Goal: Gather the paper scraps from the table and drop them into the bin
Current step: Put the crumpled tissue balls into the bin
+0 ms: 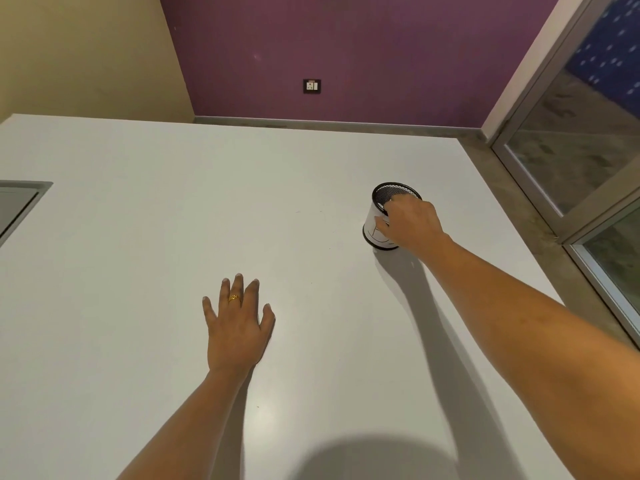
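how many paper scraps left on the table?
0 visible on the white table. Some could be hidden under the left hand, in the right hand, or in the bin.

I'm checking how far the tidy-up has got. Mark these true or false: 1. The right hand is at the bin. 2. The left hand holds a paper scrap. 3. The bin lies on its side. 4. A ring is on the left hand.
1. True: the right hand is on the bin, fingers at its rim.
2. False: the left hand lies flat and open on the table, holding nothing.
3. False: the bin stands upright, mouth up.
4. True: a gold ring shows on one finger.
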